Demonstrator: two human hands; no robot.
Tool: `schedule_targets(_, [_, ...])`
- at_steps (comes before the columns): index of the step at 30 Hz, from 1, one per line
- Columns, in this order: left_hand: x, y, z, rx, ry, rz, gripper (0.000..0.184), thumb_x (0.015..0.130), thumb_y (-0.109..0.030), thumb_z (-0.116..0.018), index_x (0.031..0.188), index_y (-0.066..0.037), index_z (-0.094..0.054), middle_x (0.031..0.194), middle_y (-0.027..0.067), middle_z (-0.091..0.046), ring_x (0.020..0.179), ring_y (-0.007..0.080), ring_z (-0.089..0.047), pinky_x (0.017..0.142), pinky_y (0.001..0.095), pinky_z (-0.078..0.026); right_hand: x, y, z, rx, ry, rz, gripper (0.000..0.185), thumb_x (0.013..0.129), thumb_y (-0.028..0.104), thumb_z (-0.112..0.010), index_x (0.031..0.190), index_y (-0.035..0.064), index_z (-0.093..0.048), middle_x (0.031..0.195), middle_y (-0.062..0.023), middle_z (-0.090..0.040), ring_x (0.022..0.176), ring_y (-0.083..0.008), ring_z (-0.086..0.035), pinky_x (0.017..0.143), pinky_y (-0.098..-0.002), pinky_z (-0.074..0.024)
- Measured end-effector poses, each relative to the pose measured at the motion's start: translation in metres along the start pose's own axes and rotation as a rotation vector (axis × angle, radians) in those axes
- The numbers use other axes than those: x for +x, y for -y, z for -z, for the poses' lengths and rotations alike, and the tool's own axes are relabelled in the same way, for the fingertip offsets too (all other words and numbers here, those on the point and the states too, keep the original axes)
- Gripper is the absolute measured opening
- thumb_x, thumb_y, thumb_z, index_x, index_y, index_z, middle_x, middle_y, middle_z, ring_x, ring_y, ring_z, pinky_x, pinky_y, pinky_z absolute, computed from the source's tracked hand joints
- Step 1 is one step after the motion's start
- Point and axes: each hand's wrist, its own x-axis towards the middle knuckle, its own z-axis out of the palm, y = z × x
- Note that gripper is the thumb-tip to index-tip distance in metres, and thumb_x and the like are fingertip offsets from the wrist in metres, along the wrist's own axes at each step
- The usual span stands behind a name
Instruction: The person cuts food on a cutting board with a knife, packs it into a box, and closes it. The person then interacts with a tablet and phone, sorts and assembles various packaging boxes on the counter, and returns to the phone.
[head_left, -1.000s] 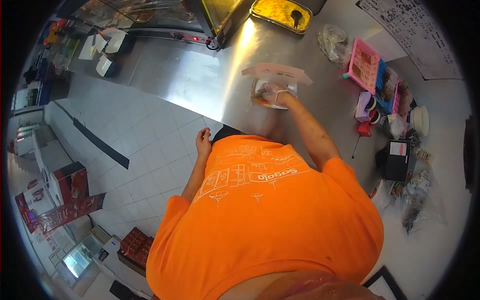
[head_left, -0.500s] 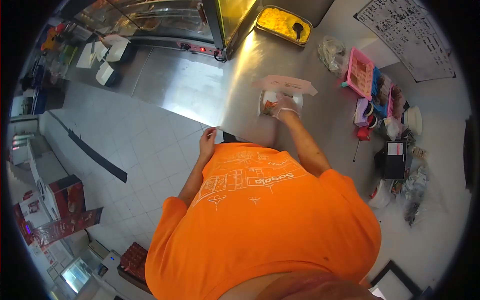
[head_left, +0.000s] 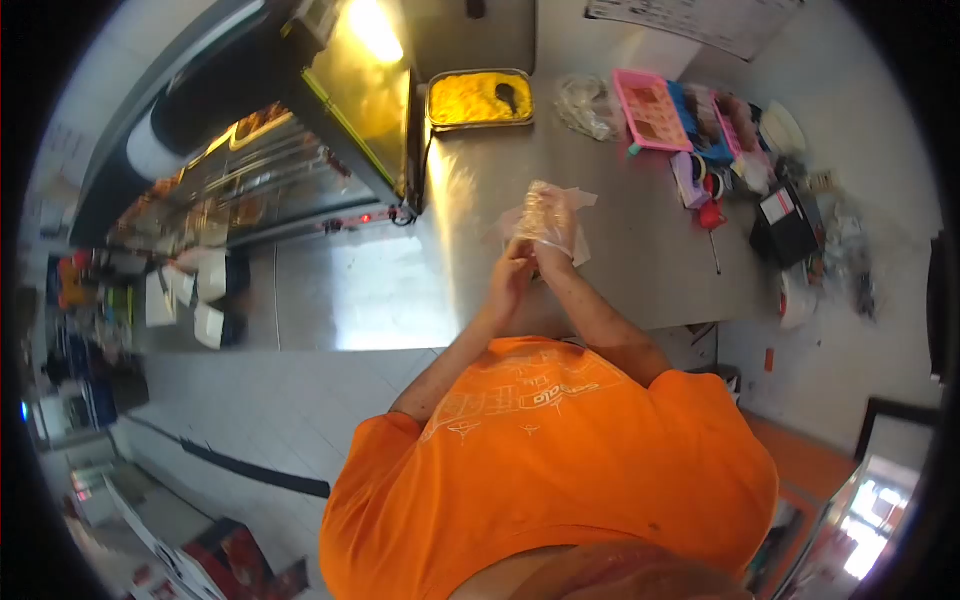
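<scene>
My right hand point(head_left: 560, 222) is over the metal counter, with a crinkled clear plastic glove point(head_left: 540, 208) around it. Its fingers point away from me and look stretched out, though the glove's shine blurs them. Bare, my left hand point(head_left: 512, 268) meets the right at the wrist, fingers closed on the glove's cuff. Behind both hands lies an open paper box point(head_left: 583, 200), mostly covered by them, so its contents are hidden.
A metal tray of yellow food point(head_left: 465, 100) with a black spoon point(head_left: 507, 96) stands at the back. To the left is a glass display warmer point(head_left: 300, 170). Pink basket point(head_left: 650, 110), plastic bag point(head_left: 588, 106) and black box point(head_left: 787, 222) line the right wall. White containers point(head_left: 212, 275) sit far left.
My left hand has come from the counter's edge to my right wrist and gripped the glove. My right hand has lifted out of the box. The view has turned left.
</scene>
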Motion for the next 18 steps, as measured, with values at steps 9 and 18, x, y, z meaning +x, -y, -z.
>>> schedule_targets(9, [0.127,0.046,-0.061,-0.227,0.276,0.772,0.086,0.102,-0.07,-0.023,0.154,-0.002,-0.033,0.156,0.0096,-0.038,0.143,0.0231,-0.037,0.12,0.0381,-0.028,0.028,-0.001,0.094,-0.306,-0.339,0.098,0.042,0.101,0.021,-0.058,0.138,0.0021,-0.054,0.134,-0.0126,-0.058,0.12,-0.0196,-0.056,0.104,-0.0342,-0.0432])
schedule_targets(18, [0.36,0.21,-0.082,0.827,-0.168,0.309,0.057,0.105,-0.049,-0.044,0.132,-0.002,-0.057,0.134,0.0194,-0.056,0.127,0.0317,-0.049,0.11,0.0459,-0.035,0.095,-0.015,0.291,-0.111,0.201,-0.206,0.049,0.099,0.019,-0.06,0.145,0.0019,-0.05,0.154,-0.0159,-0.043,0.141,-0.0272,-0.043,0.116,-0.0397,-0.0323])
